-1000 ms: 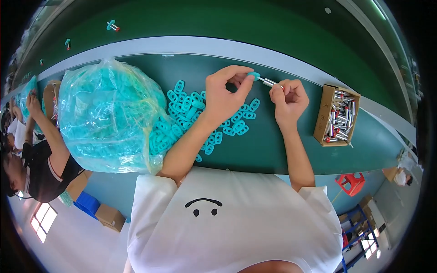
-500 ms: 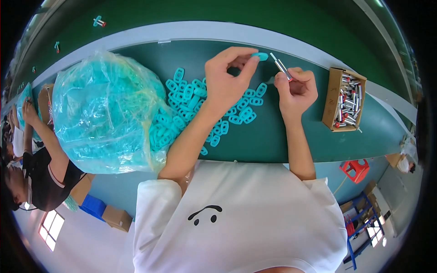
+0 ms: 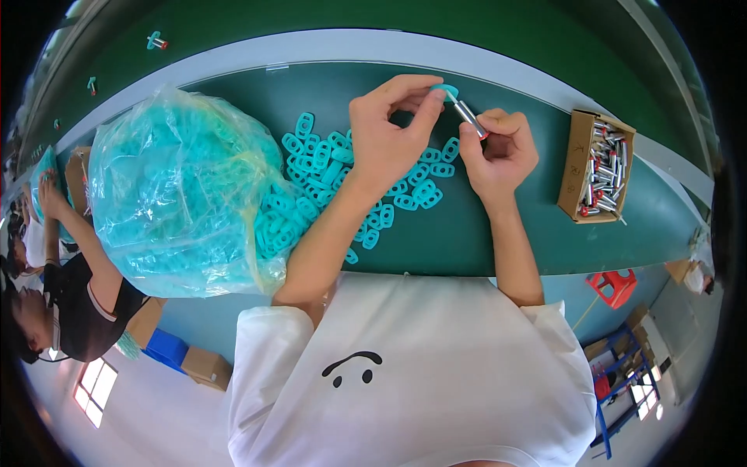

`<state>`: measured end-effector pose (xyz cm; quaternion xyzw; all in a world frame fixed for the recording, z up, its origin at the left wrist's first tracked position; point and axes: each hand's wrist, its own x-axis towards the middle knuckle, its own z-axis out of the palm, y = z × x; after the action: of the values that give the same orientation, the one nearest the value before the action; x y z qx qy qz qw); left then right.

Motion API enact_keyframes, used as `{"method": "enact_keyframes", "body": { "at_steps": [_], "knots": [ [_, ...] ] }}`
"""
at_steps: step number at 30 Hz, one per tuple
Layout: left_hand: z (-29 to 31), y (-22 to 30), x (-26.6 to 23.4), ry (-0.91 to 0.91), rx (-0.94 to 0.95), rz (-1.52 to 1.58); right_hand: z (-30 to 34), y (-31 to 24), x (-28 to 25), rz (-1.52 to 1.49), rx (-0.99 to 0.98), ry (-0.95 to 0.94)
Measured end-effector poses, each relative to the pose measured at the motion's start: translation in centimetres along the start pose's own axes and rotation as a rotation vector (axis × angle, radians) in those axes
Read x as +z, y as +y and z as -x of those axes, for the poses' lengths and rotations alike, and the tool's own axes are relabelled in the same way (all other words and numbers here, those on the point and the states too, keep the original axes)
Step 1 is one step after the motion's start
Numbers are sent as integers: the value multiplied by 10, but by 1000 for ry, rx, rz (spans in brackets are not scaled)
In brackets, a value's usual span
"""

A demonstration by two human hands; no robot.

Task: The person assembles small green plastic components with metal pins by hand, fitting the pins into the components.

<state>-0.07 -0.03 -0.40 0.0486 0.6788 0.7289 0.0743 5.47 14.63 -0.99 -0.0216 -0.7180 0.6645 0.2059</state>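
Note:
Between the thumb and fingers of my left hand [image 3: 391,124] is a turquoise plastic ring piece [image 3: 446,91], partly hidden by the fingertips. My right hand [image 3: 502,152] pinches a slim silver metal cylinder [image 3: 468,115] with a thin pale tip and a red end. That tip meets the turquoise piece; whether it is inside a hole I cannot tell. Beneath and beside my left forearm lie many loose turquoise pieces [image 3: 321,154], oval with openings. They spill from a large clear plastic bag [image 3: 175,194] full of the same pieces at the left.
A cardboard box [image 3: 577,167] of silver cylinders with red ends stands at the right of the green table [image 3: 459,241]. Beyond the pale rail, joined pieces [image 3: 158,40] lie on a green surface. A co-worker [image 3: 85,300] sits at far left. A red stool [image 3: 615,288] stands lower right.
My right hand has moved left and slightly up, bringing the cylinder's tip from a gap away to the turquoise piece. My left hand has barely moved. The joined pieces beyond the rail have shifted left.

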Motion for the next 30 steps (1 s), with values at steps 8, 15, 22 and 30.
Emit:
{"method": "enact_keyframes", "body": {
  "at_steps": [8, 15, 22, 30],
  "knots": [
    [-3, -2, -1, 12, 31, -55, -20, -7, 2, 183, 60, -162],
    [-6, 7, -2, 49, -105, 76, -33, 2, 12, 300, -54, -200],
    [-4, 2, -4, 46, -92, 28, -32, 10, 11, 244, -161, -226],
    [-5, 1, -7, 34, -45, 59, -30, 13, 6, 213, -53, -290]
  ]
}}
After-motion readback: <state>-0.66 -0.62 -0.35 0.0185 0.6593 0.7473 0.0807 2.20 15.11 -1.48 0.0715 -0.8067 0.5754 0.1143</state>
